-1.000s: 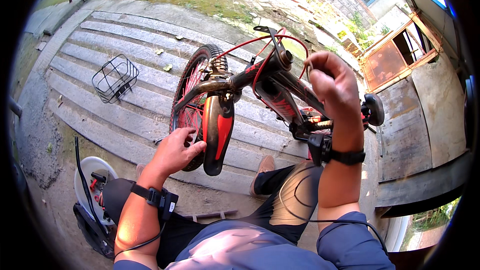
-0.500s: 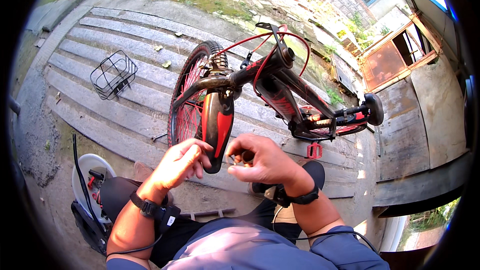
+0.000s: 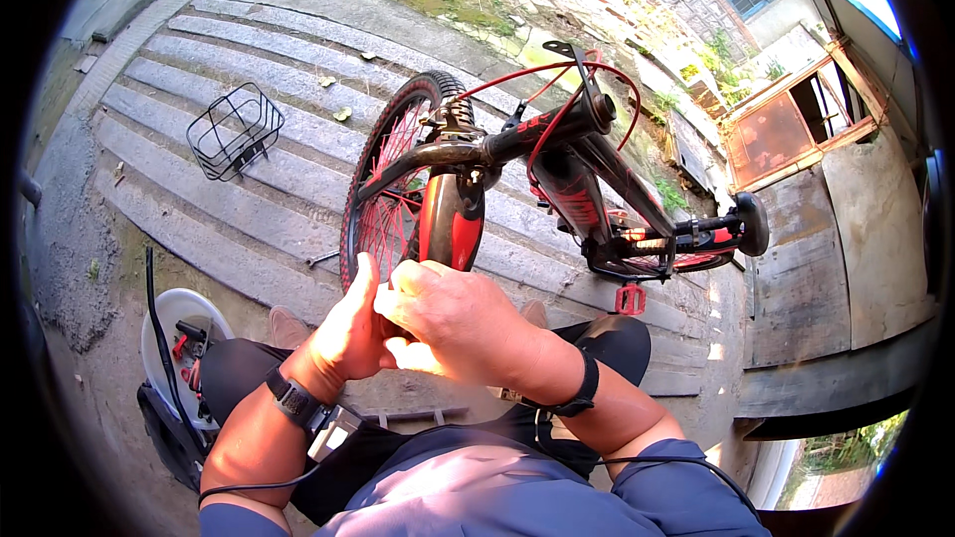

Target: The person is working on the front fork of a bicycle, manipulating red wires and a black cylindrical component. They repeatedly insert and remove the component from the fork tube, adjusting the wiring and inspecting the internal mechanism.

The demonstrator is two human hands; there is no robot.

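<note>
My left hand (image 3: 345,335) and my right hand (image 3: 466,323) meet in front of my lap, touching each other. The right fingers are curled closed against the left palm and fingers, and the left thumb points up. Whatever small thing sits between them is covered by the fingers. Just beyond the hands is the black-and-red front mudguard (image 3: 453,224) of a bicycle. Its front wheel (image 3: 390,189), with red spokes, stands at the left of the mudguard. The black frame (image 3: 572,194) runs back to the right toward the saddle (image 3: 752,224).
A black wire basket (image 3: 236,131) lies on the slatted stone ground at left. Beside my left knee stands a white bucket (image 3: 214,313) holding tools. A small wrench (image 3: 322,259) rests near the front wheel. A red pedal (image 3: 630,299) sticks out at right, near wooden boards (image 3: 796,259).
Half a second ago my hands were apart, with a small brownish ring-like piece in the right one. They have come together, and the right hand has moved left onto the left.
</note>
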